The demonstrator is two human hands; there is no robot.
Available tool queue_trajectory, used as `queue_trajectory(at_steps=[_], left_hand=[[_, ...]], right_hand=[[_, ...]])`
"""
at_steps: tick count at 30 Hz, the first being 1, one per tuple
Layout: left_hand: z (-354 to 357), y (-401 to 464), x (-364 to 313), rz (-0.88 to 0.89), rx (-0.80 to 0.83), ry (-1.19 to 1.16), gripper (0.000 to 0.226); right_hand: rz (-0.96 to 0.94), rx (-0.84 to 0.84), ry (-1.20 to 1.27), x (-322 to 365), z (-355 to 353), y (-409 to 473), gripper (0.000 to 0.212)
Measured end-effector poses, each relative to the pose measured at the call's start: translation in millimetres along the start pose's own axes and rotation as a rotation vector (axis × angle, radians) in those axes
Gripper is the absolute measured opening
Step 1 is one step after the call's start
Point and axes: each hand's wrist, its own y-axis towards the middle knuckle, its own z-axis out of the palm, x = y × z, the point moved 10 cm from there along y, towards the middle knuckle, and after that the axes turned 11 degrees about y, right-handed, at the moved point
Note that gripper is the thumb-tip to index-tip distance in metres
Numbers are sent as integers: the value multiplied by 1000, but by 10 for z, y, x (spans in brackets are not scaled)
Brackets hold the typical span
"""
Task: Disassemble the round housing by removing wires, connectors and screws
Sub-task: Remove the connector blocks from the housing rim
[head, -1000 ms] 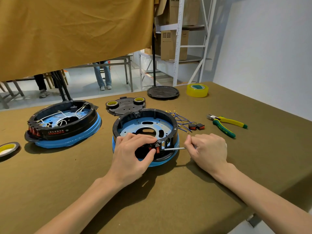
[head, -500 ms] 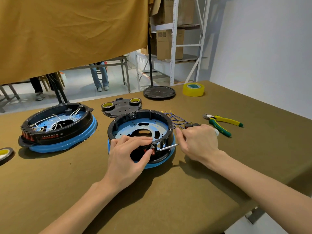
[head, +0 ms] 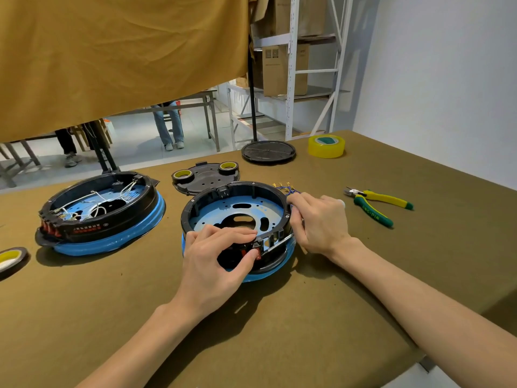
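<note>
Olive-brown cloth covers the table (head: 84,317), and right at its middle sits the round housing (head: 236,217), a black ring on a blue base with a pale blue perforated plate inside. Both hands are on it now. Left hand (head: 216,264) drapes over the near rim, its grip pinching a small red switch (head: 257,254) set in the front wall, thumb below and fingers curled over the top. Right hand (head: 319,222) presses against the housing's right side, its grip closed around a thin metal tool (head: 275,244) whose shaft angles down into the slots just beside that switch. Just behind the right hand, a bunch of blue wires (head: 285,187) with brass ends lies loose on the cloth, touching the housing's far right edge.

Off to the left, well apart, a second housing (head: 100,211) with white wiring inside and red switches in its front wall. A black cover plate (head: 205,179) lies just behind the middle housing, two small tape rolls on it. A round black lid (head: 268,151) is farther back, a yellow tape roll (head: 326,146) beside it. Green and yellow pliers (head: 377,204) lie to the right, and another tape roll (head: 11,257) sits at the far left edge.

A mustard curtain (head: 120,57) hangs behind, with a white wall (head: 447,79) on the right and metal shelving (head: 296,65) with cartons between.
</note>
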Motion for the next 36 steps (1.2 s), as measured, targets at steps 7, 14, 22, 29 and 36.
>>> queue_trajectory(at_steps=[7,14,22,29,36], left_hand=[[-12,-5,2,-3,-10,-42,28],[-16,-13,16,-14,-13,-59,28],[-22,-11,29,-26,-4,-78,28],[-36,-18,11,-41,-10,-99,22],[-51,-9,22,-26,-4,-112,24]], right_hand=[[15,58,64,-12,32,-48,45],[-86,22,191,64,47,-42,52],[-73,-20,257,87,38,-69,55],[-17,-66,386,98,32,-37,53],[38,3,311,52,-240,-202,39]])
